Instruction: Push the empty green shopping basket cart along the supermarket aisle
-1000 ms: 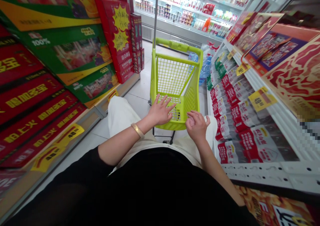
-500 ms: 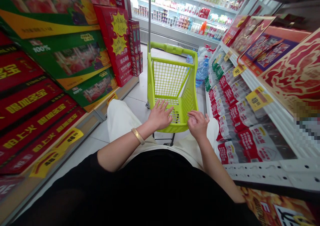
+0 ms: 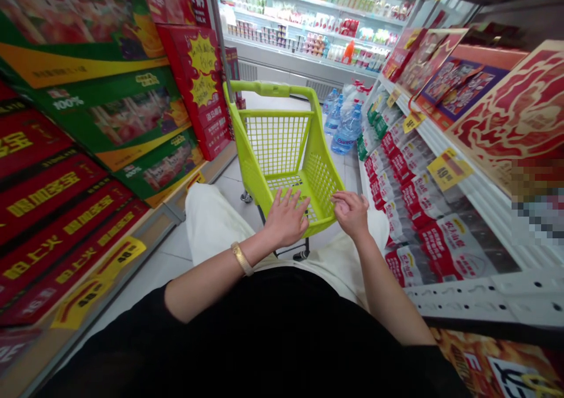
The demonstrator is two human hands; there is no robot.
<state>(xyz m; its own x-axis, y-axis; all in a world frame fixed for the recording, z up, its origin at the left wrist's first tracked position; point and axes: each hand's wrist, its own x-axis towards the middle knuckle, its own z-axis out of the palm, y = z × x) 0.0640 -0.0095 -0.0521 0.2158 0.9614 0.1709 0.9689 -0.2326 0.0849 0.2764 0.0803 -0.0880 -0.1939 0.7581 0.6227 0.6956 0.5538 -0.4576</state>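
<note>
A lime-green plastic shopping cart [image 3: 276, 114] with mesh walls stands between my knees, its handle at the far end. My left hand [image 3: 287, 217] is open, palm down with fingers spread, over the cart's near left rim; whether it touches the rim I cannot tell. A gold bracelet [image 3: 242, 259] circles that wrist. Beside the cart's near right corner, my right hand [image 3: 351, 215] has its fingers curled in, with nothing visible in them. Its fingertips are close to the rim; contact is unclear. The cart's basket holds no goods that I can see.
Stacked drink cartons [image 3: 132, 116] line the left side. On the right, a white shelf [image 3: 489, 181] carries gift boxes above packs of red-labelled bottles [image 3: 409, 198]. Large water bottles [image 3: 346, 129] stand on the floor past the cart. A chilled display case [image 3: 299, 57] spans the back.
The cart has turned, its handle end swinging left, and more of the water bottles show. The fingers of my right hand have curled in further. My left hand stays near the rim.
</note>
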